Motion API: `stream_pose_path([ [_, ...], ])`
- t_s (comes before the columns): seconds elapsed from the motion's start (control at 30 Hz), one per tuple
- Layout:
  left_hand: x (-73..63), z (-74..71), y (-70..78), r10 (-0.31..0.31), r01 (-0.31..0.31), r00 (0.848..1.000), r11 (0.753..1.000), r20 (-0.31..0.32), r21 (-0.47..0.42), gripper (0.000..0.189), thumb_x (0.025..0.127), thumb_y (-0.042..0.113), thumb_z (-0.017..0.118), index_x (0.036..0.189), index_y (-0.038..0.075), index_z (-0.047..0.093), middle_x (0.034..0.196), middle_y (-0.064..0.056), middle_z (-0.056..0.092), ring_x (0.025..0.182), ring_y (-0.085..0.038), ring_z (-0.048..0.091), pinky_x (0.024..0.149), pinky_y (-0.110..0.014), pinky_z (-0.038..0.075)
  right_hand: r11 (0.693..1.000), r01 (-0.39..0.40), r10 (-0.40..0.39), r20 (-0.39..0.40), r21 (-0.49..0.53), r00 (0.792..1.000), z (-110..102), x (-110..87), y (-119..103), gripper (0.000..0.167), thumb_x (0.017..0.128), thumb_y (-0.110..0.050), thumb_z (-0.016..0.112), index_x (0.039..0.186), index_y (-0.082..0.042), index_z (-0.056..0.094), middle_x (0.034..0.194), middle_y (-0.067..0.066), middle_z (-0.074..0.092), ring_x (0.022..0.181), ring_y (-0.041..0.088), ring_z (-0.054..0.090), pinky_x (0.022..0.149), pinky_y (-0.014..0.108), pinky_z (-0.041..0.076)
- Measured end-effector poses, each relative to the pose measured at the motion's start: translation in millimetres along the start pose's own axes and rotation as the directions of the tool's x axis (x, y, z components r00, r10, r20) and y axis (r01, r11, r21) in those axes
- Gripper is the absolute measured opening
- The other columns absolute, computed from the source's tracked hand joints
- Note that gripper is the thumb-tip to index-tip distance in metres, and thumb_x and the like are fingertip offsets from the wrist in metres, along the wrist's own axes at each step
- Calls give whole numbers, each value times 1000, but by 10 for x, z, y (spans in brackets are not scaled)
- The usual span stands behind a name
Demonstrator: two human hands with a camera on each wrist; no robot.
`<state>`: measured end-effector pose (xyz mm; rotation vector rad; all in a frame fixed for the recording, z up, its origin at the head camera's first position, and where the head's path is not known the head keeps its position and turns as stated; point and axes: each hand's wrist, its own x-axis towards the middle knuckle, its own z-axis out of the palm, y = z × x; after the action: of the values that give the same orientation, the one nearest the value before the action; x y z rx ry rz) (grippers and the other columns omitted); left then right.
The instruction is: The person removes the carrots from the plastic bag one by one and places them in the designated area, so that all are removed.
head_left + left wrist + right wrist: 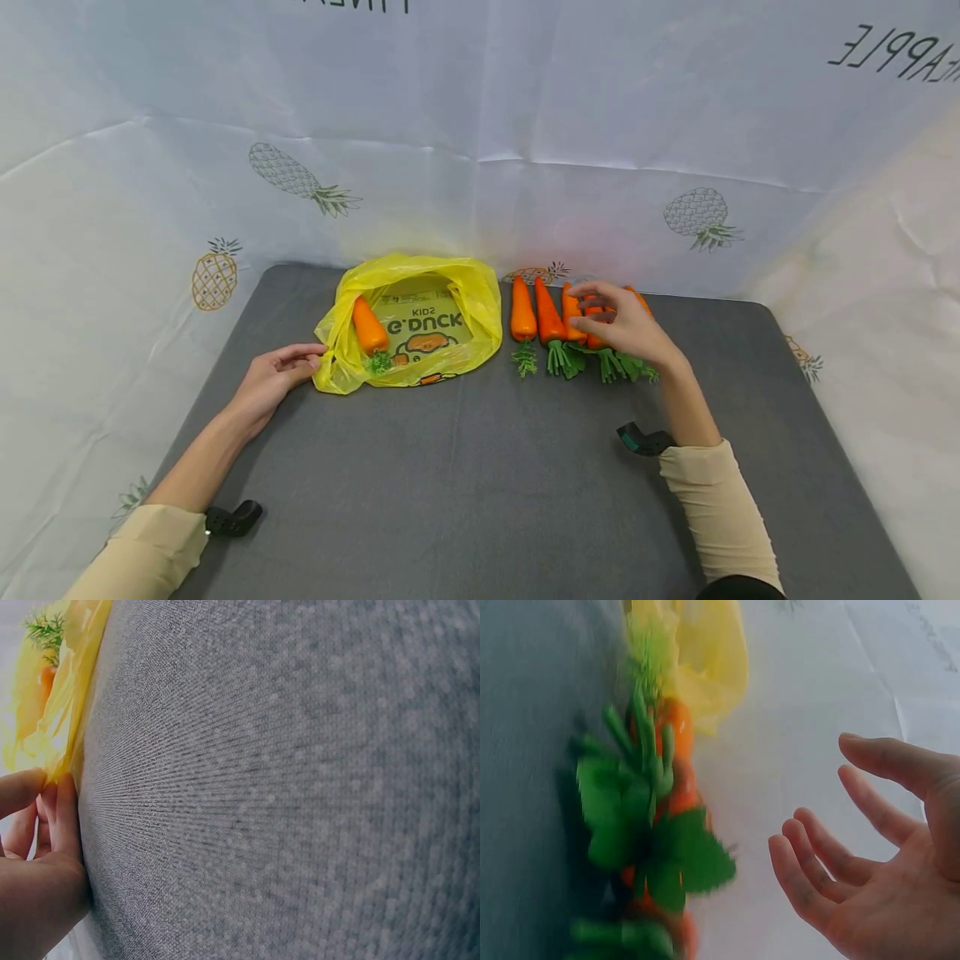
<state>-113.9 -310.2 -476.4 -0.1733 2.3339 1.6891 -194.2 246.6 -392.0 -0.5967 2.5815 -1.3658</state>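
A yellow plastic bag [480,325] lies on the table with its mouth spread, printed lettering showing inside. One orange carrot [370,325] with a green top rests in the bag's left part. My left hand [273,379] pinches the bag's left edge between thumb and fingers; the left wrist view shows the yellow film [64,735] at the fingertips. To the right of the bag, several carrots [522,312] stand in a row, leafy tops towards me. Above that row my right hand [626,321] hovers, fingers parted and holding nothing; the right wrist view shows it apart from the green leaves [694,851].
The grey table [450,483] meets a white cloth backdrop [480,100] printed with pineapples just behind the bag and carrots. A black wrist device [234,518] is on the left forearm, another wrist device [645,440] on the right.
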Motion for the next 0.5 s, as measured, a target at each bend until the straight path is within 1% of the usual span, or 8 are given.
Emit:
stream_pose_path([
  [0.13,5,4,1,-4,4,1000,1000,-2,1,50,111,26,64,153,-1,57,106,24,70,99,6,64,88,-11,54,999,33,-33,27,-4,999,125,96,-104,44,103,-12,76,144,-3,63,150,24,61,134,49,61,111,64,51],
  [0.2,4,7,0,-6,6,1000,1000,-5,2,51,111,26,65,153,-1,57,106,24,70,98,6,64,88,-11,55,999,46,-45,47,-4,998,186,149,-167,44,103,-14,76,144,-5,63,150,23,61,133,50,60,112,65,49],
  [0.27,0,8,1,-6,6,1000,1000,-9,0,51,110,26,65,153,-1,57,105,24,71,98,6,65,88,-11,55,998,64,-64,59,2,996,245,205,-234,44,103,-14,76,144,-5,63,149,23,61,134,49,59,115,67,47],
  [0.4,-7,7,5,-1,1,1000,1000,-15,0,50,110,28,66,151,0,59,105,24,71,98,6,65,88,-11,55,994,103,-105,85,27,991,357,307,-340,43,103,-12,75,143,-4,63,151,24,60,132,47,59,113,63,48],
  [0.5,-9,6,0,1,-1,1000,1000,-19,0,49,110,27,67,150,-1,59,104,24,71,97,6,65,87,-11,55,991,122,-126,107,49,986,448,386,-387,42,103,-13,75,142,-5,64,152,20,59,130,48,60,110,60,52],
])
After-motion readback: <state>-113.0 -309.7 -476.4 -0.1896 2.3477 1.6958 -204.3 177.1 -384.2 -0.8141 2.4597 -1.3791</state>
